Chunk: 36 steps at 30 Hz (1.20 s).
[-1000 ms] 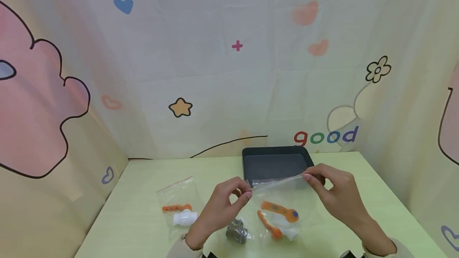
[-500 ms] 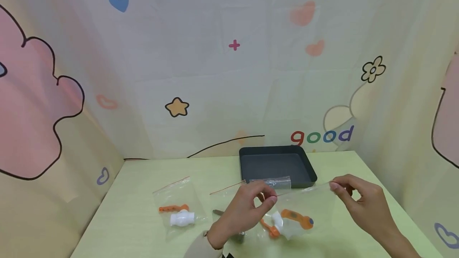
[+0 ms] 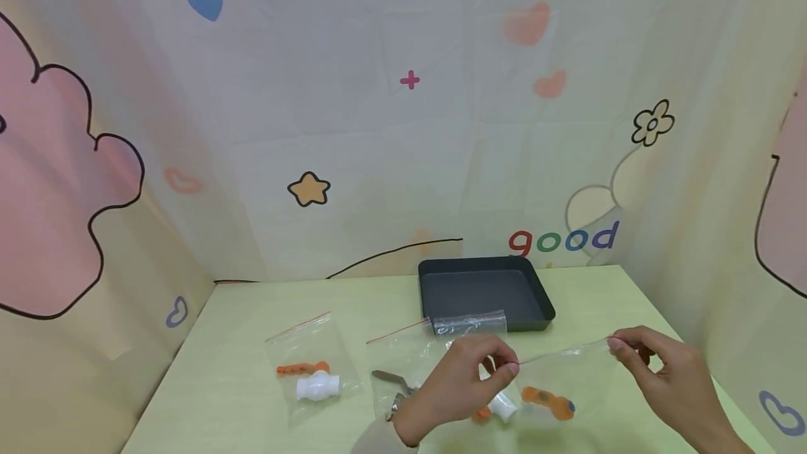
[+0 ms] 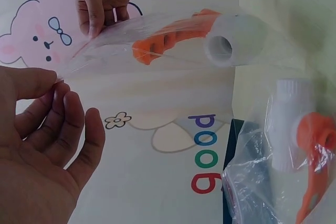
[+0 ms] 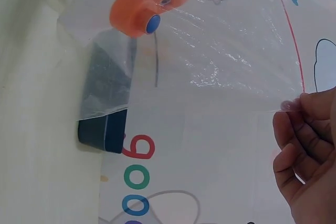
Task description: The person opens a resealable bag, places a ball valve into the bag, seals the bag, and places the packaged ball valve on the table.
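Between my two hands hangs a clear zip bag with a red line along its mouth. My left hand pinches one top corner between thumb and fingers. The other top corner is pinched by my right hand. Inside the bag are an orange lever handle with a blue dot and a white plastic valve body. In the left wrist view, another bag on the table holds a white valve with an orange handle. My left hand partly hides that bag in the head view.
A bagged white valve with an orange handle lies at the left. Near the middle, a bag holds a metal piece with a grey lever. A dark tray stands at the back; one bag's top overlaps its front edge.
Both hands have moved right and somewhat lower, carrying the stretched bag with them. The bags on the table behind the left hand show more. The head view has shifted slightly.
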Tool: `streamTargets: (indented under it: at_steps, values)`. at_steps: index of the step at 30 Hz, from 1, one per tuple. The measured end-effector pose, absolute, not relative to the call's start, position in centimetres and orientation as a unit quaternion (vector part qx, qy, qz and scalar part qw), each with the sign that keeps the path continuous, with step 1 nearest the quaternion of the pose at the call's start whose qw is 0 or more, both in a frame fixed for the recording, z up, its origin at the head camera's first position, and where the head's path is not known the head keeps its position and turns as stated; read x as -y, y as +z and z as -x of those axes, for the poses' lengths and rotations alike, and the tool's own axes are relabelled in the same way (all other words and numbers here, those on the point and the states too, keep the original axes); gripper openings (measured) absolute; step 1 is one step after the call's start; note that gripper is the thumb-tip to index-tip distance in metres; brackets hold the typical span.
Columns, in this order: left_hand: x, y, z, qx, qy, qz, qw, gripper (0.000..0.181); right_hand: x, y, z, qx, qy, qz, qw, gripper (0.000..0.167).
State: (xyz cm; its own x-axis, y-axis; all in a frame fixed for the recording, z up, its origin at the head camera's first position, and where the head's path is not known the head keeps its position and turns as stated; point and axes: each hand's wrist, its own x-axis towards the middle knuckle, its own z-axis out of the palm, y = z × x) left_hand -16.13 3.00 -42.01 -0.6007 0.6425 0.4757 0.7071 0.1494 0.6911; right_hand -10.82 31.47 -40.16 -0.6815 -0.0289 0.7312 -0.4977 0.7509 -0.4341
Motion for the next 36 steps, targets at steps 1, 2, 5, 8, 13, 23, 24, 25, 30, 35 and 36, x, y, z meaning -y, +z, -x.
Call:
streamTargets:
  at_steps: [1,2,5,8,13,23,24,25,30,35,36]
  values:
    - [-3.2,-42.1,16.2,0.758,-0.471,0.450,0.034,0.010,-31.7,-40.3,10.8,0.859,0.316,-0.155,0.371,0.031]
    - [-3.5,-42.1,16.2,0.758,-0.470,0.451,0.029,0.011,-31.9,-40.4,10.8,0.859,0.314,-0.157,0.372,0.032]
    - [-4.0,-42.5,16.5,0.767,-0.456,0.450,0.032,0.012,-32.4,-40.9,10.9,0.864,0.308,-0.149,0.368,0.031]
    - [-4.4,-43.1,17.0,0.776,-0.453,0.439,0.027,0.012,-32.7,-41.5,11.4,0.875,0.308,-0.133,0.350,0.021]
    - [-5.0,-43.9,18.1,0.790,-0.455,0.410,0.010,0.011,-33.3,-42.4,12.9,0.895,0.295,-0.107,0.317,0.002]
    - [-6.0,-44.7,21.4,0.822,-0.437,0.363,0.040,0.011,-33.9,-42.7,17.3,0.921,0.261,-0.090,0.274,0.004]
    - [-6.1,-44.8,21.8,0.828,-0.429,0.358,0.044,0.010,-33.9,-42.8,17.7,0.922,0.261,-0.090,0.272,0.004]
    - [-6.1,-45.0,22.1,0.835,-0.420,0.352,0.048,0.010,-33.9,-42.9,18.1,0.923,0.260,-0.090,0.269,0.004]
    - [-6.3,-45.6,23.3,0.866,-0.372,0.329,0.053,0.008,-33.9,-43.7,19.8,0.929,0.243,-0.095,0.262,0.004]
    - [-6.7,-46.2,24.0,0.890,-0.332,0.309,0.051,0.007,-33.7,-44.6,21.2,0.938,0.230,-0.088,0.243,0.006]
    - [-6.8,-46.3,24.1,0.893,-0.325,0.307,0.052,0.008,-33.7,-44.8,21.4,0.940,0.230,-0.084,0.236,0.006]
